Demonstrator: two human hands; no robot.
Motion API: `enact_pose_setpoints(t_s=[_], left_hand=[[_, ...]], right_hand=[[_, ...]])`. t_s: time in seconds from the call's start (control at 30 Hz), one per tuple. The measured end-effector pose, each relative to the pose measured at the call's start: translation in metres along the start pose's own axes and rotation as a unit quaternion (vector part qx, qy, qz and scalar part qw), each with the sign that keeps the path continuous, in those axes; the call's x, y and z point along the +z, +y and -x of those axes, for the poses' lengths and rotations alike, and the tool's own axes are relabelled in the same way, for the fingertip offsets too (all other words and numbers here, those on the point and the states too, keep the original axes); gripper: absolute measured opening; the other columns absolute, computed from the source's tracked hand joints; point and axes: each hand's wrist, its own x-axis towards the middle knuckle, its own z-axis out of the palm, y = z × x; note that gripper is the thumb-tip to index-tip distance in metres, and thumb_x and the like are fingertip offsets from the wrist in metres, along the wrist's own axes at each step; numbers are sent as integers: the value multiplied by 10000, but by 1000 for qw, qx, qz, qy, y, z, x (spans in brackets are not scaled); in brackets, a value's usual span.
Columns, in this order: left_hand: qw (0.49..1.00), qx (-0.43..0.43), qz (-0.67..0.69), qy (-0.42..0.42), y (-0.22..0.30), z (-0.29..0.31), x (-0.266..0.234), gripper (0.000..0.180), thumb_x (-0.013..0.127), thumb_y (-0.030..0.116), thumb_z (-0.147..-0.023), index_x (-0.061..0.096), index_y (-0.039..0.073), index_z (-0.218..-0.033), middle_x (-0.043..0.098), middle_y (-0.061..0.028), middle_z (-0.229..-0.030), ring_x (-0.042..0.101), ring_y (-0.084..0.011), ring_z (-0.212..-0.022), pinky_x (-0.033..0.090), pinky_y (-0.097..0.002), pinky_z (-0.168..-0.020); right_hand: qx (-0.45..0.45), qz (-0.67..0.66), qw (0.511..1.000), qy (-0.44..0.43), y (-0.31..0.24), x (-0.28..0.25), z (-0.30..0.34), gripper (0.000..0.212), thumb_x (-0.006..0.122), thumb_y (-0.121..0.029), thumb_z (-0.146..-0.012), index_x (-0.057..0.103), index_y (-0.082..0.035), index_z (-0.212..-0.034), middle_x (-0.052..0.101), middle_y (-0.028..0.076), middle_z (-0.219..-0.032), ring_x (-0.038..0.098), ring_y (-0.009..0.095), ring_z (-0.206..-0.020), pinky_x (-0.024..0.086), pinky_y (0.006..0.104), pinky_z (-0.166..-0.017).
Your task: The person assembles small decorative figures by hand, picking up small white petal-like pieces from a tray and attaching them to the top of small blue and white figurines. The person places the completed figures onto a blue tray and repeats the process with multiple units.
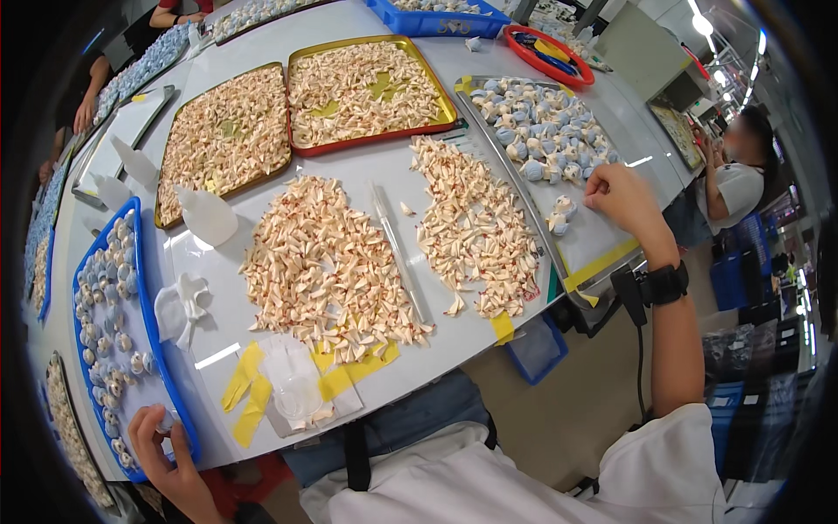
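At the lower left, my left hand (173, 458) is closed round a small blue-and-white piece (167, 423), over the near end of a blue plastic tray (148, 293). That tray holds several similar rounded pieces in loose rows. My right hand (627, 203) hovers over a metal tray (596, 255) edged with yellow tape, its thumb and fingers pinched together; whatever they hold is hidden. Just left of those fingertips lie a couple of blue-and-white pieces (562, 215), apart from the dense cluster of blue-and-white pieces (546, 127) at the tray's far end.
Two heaps of small cream pointed pieces (323, 262) lie on the white table, a clear tube (394, 249) between them. Behind stand two gold trays (449, 113) of such pieces. White squeeze bottles (208, 218), a crumpled white cloth (182, 307) and a red basket (583, 80) stand around. Other people work nearby.
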Motion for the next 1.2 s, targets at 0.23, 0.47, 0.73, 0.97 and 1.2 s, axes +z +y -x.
enact_pose_setpoints(t_s=[0.23,0.47,0.73,0.97,1.2], left_hand=[[1000,-11,-6,0,0,0,-1,216,497,-61,-815,534,-13,-1022,495,-86,-1070,487,-153,-919,385,-226,-674],[1000,2,-13,5,3,-1,4,209,500,-44,-823,530,-11,-1027,505,-88,-1069,490,-167,-935,389,-242,-707],[1000,-5,-17,2,4,0,4,206,503,-32,-830,528,-9,-1034,505,-88,-1073,496,-170,-945,402,-250,-712],[1000,-8,-19,-3,2,0,3,195,498,-22,-842,530,-9,-1034,503,-90,-1084,497,-170,-952,412,-258,-723],[1000,-21,-20,-1,5,0,5,187,499,-7,-852,528,-9,-1037,504,-90,-1082,495,-169,-957,410,-260,-752]], right_hand=[[-10,-76,995,-67,6,-3,-4,95,665,-35,-641,598,13,-688,575,66,-636,544,139,-602,439,268,-576],[-3,-79,995,-68,11,-4,-4,79,657,2,-631,599,14,-684,583,59,-644,550,129,-611,439,260,-571],[-42,-179,983,19,-6,-18,2,89,595,-13,-680,577,12,-763,599,107,-714,565,208,-667,439,303,-626],[-106,-149,983,18,-7,-14,1,98,593,-18,-702,545,21,-778,589,95,-715,552,193,-659,430,291,-630],[-151,-216,965,-9,-32,-24,26,89,586,-19,-725,544,26,-789,611,101,-734,581,203,-681,455,281,-672]])
